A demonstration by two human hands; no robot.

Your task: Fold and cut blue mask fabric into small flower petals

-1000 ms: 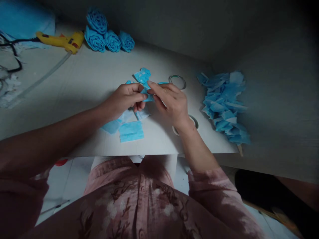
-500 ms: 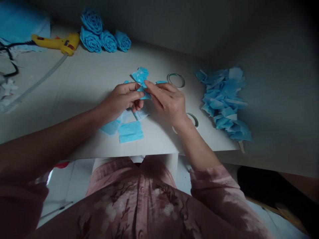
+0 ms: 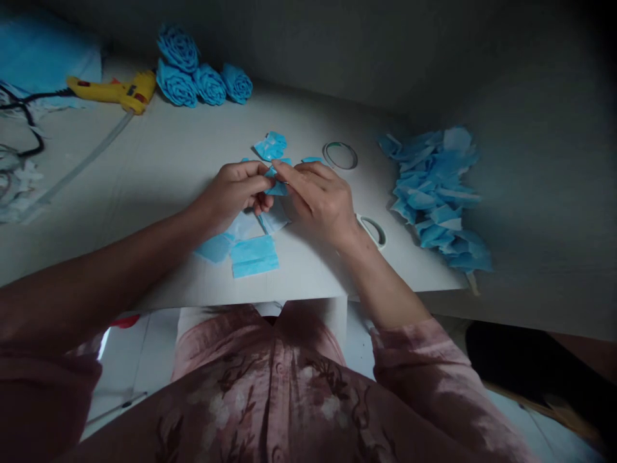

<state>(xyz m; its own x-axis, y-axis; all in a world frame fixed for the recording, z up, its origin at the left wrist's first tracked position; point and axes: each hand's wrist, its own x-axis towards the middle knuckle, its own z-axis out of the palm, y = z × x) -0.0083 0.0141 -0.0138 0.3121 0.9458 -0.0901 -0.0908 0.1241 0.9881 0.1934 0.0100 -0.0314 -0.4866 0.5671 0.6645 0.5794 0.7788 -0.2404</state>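
Note:
My left hand [image 3: 236,193] and my right hand [image 3: 318,196] meet above the middle of the white table [image 3: 159,161]. Both pinch a small piece of blue paper [image 3: 277,187] between thumb and fingers. Just beyond them lies a crumpled blue scrap [image 3: 270,145]. Under and in front of my left hand lie flat blue paper rectangles [image 3: 254,256]. Part of the pinched piece is hidden by my fingers.
Three blue paper roses [image 3: 200,77] and a yellow glue gun [image 3: 118,91] sit at the back left. Two tape rings [image 3: 340,155] [image 3: 373,229] lie right of my hands. A heap of blue paper pieces [image 3: 436,196] fills the right end. Black cords [image 3: 22,128] lie far left.
My hands have drawn a little closer together on the blue piece, and my right fingers have curled lower over it. The view has shifted slightly.

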